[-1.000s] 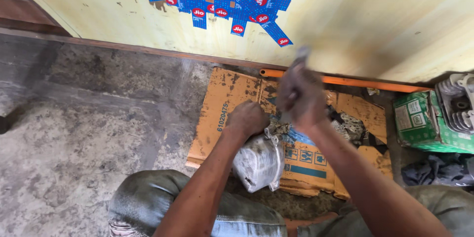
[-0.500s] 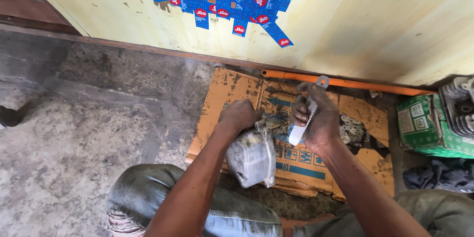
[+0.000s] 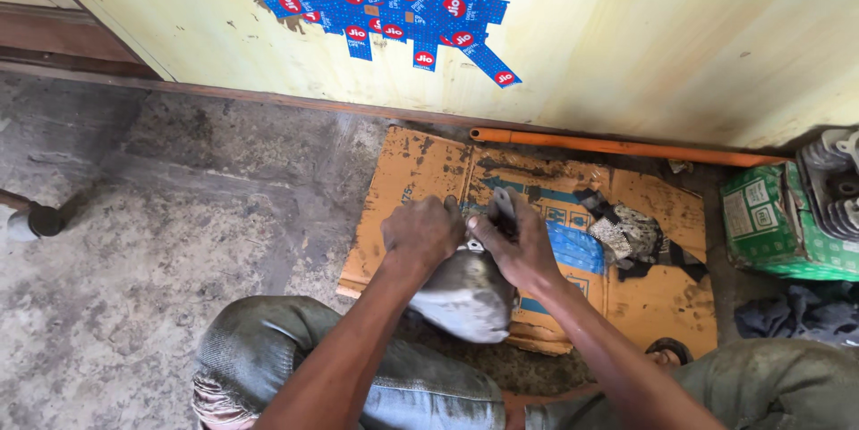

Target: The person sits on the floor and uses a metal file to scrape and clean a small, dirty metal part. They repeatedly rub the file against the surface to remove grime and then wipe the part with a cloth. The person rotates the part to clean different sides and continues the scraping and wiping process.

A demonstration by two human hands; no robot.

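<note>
Bracing the grey cast-metal housing [image 3: 465, 294] over the flattened orange cardboard sheet [image 3: 420, 179], left hand [image 3: 420, 231] clamped on its top, right hand [image 3: 517, 251] gripping a slim metal tool [image 3: 503, 206]; keep strikes square.

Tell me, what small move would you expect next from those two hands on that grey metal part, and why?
Probably a short turn of the slim tool in the right hand. Its tip sits at the top of the grey metal part, which the left hand grips from above, over the flattened cardboard. What the tip bears on is hidden.
</note>
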